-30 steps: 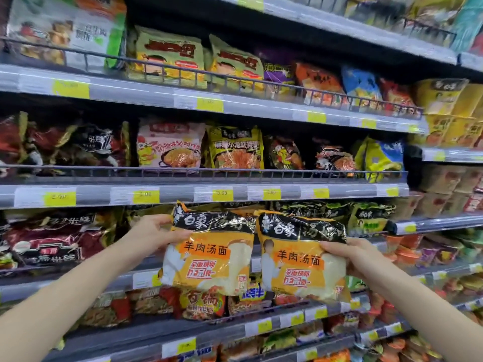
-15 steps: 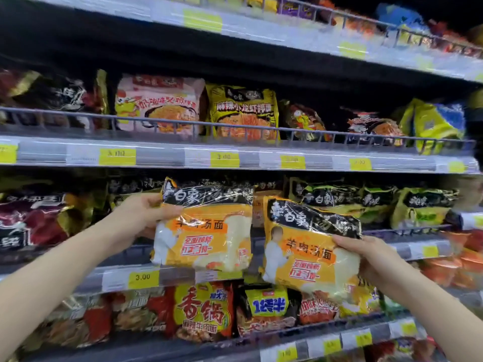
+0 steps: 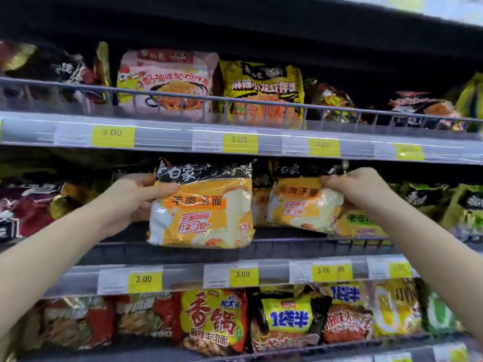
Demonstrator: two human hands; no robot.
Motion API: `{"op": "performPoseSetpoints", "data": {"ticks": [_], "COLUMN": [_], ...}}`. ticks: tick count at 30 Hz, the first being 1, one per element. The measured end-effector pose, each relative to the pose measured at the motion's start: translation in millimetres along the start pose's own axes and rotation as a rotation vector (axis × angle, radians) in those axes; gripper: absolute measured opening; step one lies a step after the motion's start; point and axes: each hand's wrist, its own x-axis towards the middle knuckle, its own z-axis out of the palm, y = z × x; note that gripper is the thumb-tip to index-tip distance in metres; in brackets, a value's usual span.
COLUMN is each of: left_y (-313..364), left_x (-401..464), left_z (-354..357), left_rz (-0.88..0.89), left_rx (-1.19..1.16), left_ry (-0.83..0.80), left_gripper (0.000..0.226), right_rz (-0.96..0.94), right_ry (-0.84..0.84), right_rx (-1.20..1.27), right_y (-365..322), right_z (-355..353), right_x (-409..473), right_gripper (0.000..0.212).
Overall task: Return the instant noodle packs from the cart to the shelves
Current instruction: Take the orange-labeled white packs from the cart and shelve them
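Left grip: the left hand (image 3: 136,197) is closed on the left edge of an orange noodle pack (image 3: 201,205), thumb across its front near the dark top band, fingers behind.
Right grip: the right hand (image 3: 358,189) pinches the upper right corner of a second orange pack (image 3: 300,202), closed on the crinkled wrapper.
Left pack: centre of the frame, upright, face toward the camera, its bottom edge level with the wire rail (image 3: 287,244) of the middle shelf (image 3: 183,276); whether it rests on the rail or hangs just in front, I cannot tell.
Right pack: right of centre, deeper in, tilted a little, apparently already past the rail and leaning against same-branded packs behind it.
Key relation: the open slot lies straight behind the left pack, further into the shelf; the pack's long axis runs up and down, so it likely needs to lift over the rail and push back. The right hand's pack looks closer to seated.
Surroundings: a yellow 3.00 price tag (image 3: 243,274) below; other noodle packs fill the shelves above and below.
Cart: not in view.
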Motion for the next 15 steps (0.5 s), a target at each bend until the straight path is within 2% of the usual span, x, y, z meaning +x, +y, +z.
{"op": "performPoseSetpoints", "data": {"ticks": [3, 7, 11, 12, 14, 15], "left_y": [-3.7, -8.0, -8.8, -7.1, -2.9, -1.9], "left_x": [4.7, 9.5, 10.9, 10.7, 12.4, 13.2], "left_z": [-2.9, -4.3, -4.7, -3.9, 0.5, 1.9], "left_rz": [-0.004, -0.018, -0.013, -0.014, -0.008, -0.015], "left_rx": [0.006, 0.018, 0.028, 0.023, -0.004, -0.02], "left_ry": [-0.012, -0.02, -0.019, -0.017, -0.019, -0.021], "left_gripper": [0.099, 0.102, 0.119, 0.116, 0.088, 0.078], "right_rz": [0.019, 0.103, 0.151, 0.166, 0.189, 0.194], "right_ry": [0.004, -0.05, -0.09, -0.1, -0.103, -0.101], "right_rx": [-0.126, -0.052, -0.176, -0.235, -0.324, -0.365], "right_y": [-5.8, -1.9, -6.3, -6.0, -3.3, -2.6], "right_z": [21.1, 42.0, 48.6, 49.8, 52.8, 55.5], "right_x": [18.7, 35.0, 27.2, 25.8, 26.1, 26.1], "right_gripper": [0.037, 0.054, 0.056, 0.058, 0.062, 0.057]}}
